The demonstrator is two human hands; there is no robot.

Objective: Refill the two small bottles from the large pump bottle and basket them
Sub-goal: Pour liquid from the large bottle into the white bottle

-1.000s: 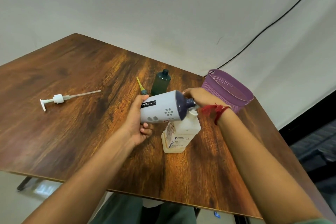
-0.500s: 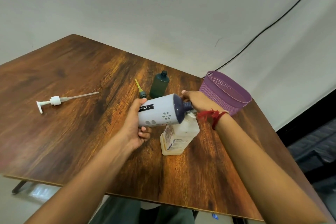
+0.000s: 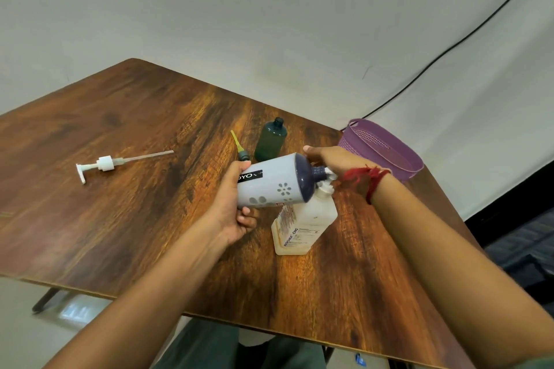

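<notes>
Left hand (image 3: 232, 207) curls round a tilted lavender bottle (image 3: 272, 186) above a cloudy white plastic jug (image 3: 305, 219); right hand (image 3: 335, 159) fingers hidden. Green bottle (image 3: 271, 141) behind; purple perforated basket (image 3: 386, 153) at wooden table (image 3: 120, 219) edge.

Only slight changes. The pale bottle (image 3: 269, 186), held sideways in the left hand (image 3: 230, 207), now shows a little more of its dark neck. Just past that neck, at the fingers of the right hand (image 3: 332, 159), a small white piece (image 3: 329, 171) has come into sight; what it is cannot be told. The camera's view has shifted slightly.
</notes>
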